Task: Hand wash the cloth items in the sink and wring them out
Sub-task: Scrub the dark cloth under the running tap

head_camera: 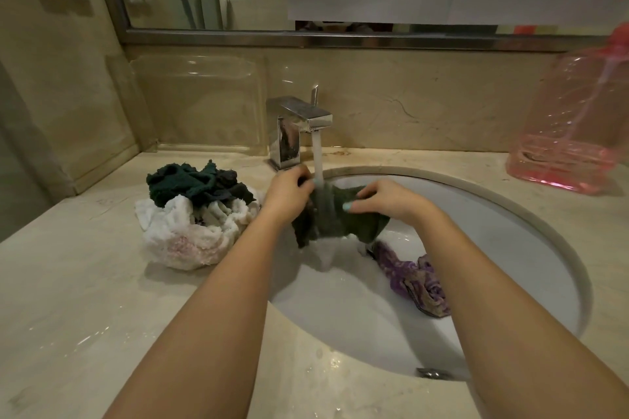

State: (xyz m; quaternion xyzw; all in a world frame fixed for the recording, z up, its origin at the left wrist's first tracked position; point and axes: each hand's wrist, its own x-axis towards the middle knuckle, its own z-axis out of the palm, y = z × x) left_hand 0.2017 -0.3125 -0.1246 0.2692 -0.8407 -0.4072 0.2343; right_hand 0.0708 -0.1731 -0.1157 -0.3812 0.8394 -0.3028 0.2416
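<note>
Gripping a dark green cloth [335, 218] at either end, left hand [289, 190] and right hand [388, 198] apart, under the running faucet [301, 119] above the sink [493, 241]. Purple cloth [415, 279] lying in the basin; heaped cloths [190, 214] beside it on the counter [85, 282].

Mid-frame, the left grip [289, 187] and right grip [384, 197] each curl round an end of a dark green cloth [340, 214], stretched between them under the water stream [317, 153] running from a square chrome tap [299, 119]. Below the right forearm, a purple patterned cloth [415, 279] lies crumpled in the white sink [493, 248]. On the bench [85, 299] at centre left, a dark green towel [190, 180], perhaps with other dark pieces, sits heaped on a white towel [183, 235]. A pink plastic jug [575, 119] stands at the right edge.
</note>
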